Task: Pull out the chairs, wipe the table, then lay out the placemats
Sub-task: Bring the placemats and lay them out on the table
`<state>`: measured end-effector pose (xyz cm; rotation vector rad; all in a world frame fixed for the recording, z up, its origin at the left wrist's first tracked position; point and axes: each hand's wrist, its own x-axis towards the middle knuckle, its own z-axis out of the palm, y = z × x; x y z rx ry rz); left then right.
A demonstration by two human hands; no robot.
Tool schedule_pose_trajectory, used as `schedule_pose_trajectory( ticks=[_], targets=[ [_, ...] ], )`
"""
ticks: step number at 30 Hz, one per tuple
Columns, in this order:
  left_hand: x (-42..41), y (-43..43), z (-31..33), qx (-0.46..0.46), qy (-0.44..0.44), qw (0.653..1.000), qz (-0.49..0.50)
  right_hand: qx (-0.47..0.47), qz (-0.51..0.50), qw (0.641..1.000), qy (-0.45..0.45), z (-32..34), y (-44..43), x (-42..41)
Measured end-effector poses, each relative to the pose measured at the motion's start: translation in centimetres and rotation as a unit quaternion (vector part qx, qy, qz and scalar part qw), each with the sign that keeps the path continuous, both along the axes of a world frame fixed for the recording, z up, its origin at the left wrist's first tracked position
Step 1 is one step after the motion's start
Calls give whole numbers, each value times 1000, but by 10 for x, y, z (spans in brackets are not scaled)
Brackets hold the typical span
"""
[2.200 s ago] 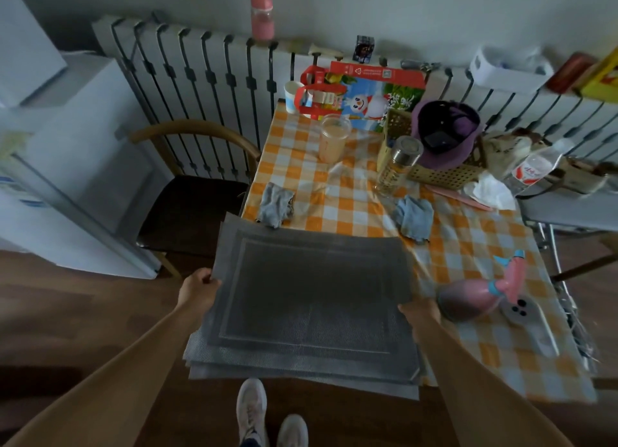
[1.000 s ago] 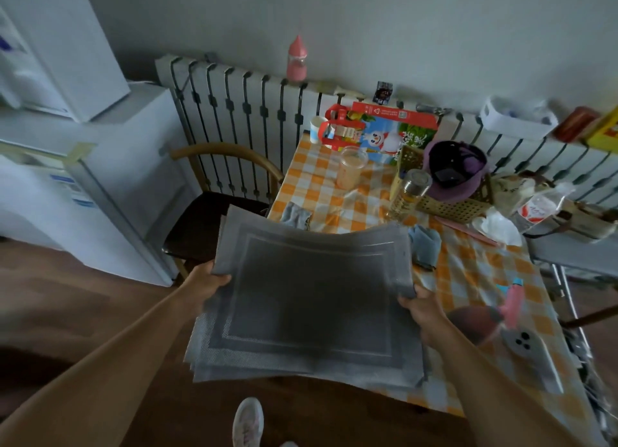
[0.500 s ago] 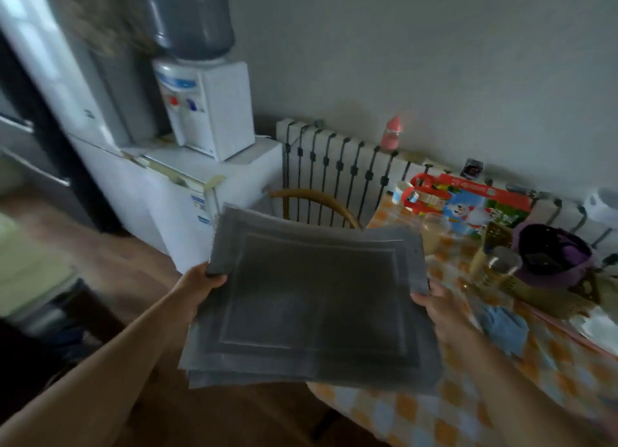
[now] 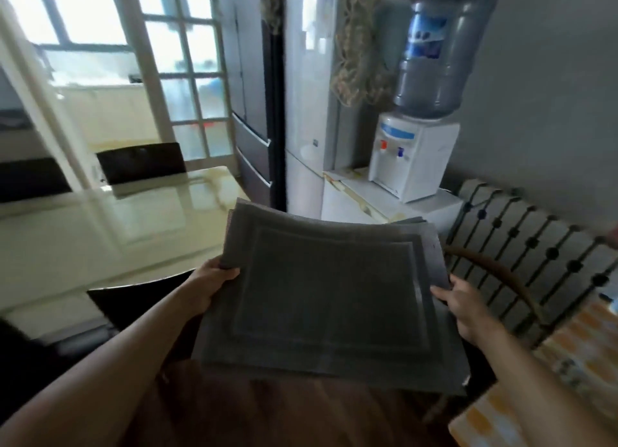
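Note:
A stack of grey woven placemats [image 4: 331,292] hangs flat in the air in front of me. My left hand [image 4: 209,281] grips its left edge and my right hand [image 4: 463,304] grips its right edge. Ahead on the left stands a glossy cream dining table [image 4: 100,232], its near edge level with my left hand. Two dark chairs stand at its far side, one [image 4: 140,164] in the middle and one [image 4: 30,177] at the left. Another dark chair [image 4: 50,353] stands at the table's near side.
A fridge [image 4: 311,112] and a water dispenser [image 4: 414,159] on a white cabinet stand ahead. A radiator [image 4: 535,252] and a wooden chair back [image 4: 498,276] are on the right. The checkered side table [image 4: 551,379] shows at the right edge. Glass doors [image 4: 180,65] are behind the dining table.
The stack of placemats came up off the checkered table in both hands. My view has swung left, from that table to the cream dining table, fridge and glass doors.

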<state>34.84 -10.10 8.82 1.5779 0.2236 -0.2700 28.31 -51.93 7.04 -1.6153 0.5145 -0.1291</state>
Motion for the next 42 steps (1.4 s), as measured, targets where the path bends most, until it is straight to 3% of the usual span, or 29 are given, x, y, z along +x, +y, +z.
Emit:
schedule_pose_trajectory(
  ticks=[8, 14, 33, 42],
  targets=[
    [-23, 198, 14, 8, -18, 991, 129, -29, 122, 992, -11, 13, 191, 85],
    [-24, 273, 23, -9, -27, 981, 193, -52, 192, 980, -7, 35, 280, 128],
    [153, 360, 23, -5, -26, 967, 252, -36, 285, 958, -9, 46, 382, 364],
    [226, 388, -7, -12, 14, 961, 275, -37, 275, 961, 14, 20, 420, 452]
  ],
)
